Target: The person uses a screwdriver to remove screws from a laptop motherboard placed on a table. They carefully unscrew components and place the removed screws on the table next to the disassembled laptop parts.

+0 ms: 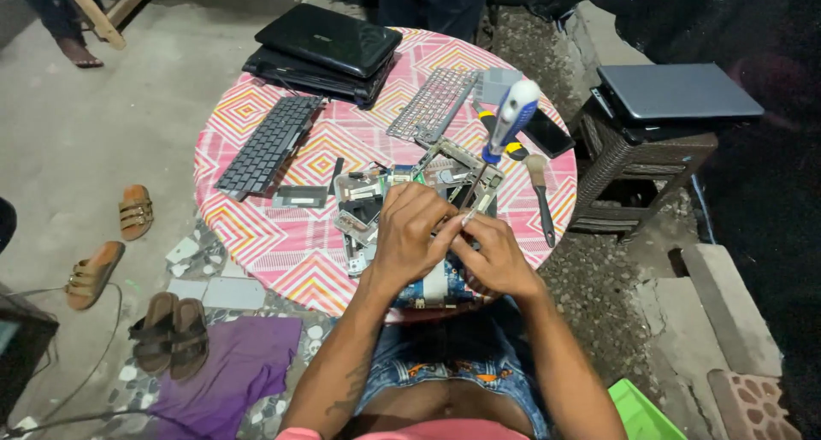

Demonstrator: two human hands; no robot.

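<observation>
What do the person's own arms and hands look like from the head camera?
Both arms are bare to the frame edge, with no sleeves. The left forearm carries a dark tattoo. The left hand and right hand wear no gloves; no rings or watch can be seen.

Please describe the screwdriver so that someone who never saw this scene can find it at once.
Look at the round table with the pink zigzag cloth. Near its edge closest to the person, both hands meet over opened laptop parts. The screwdriver rises from them, the only tool with a blue-and-white handle.
</observation>
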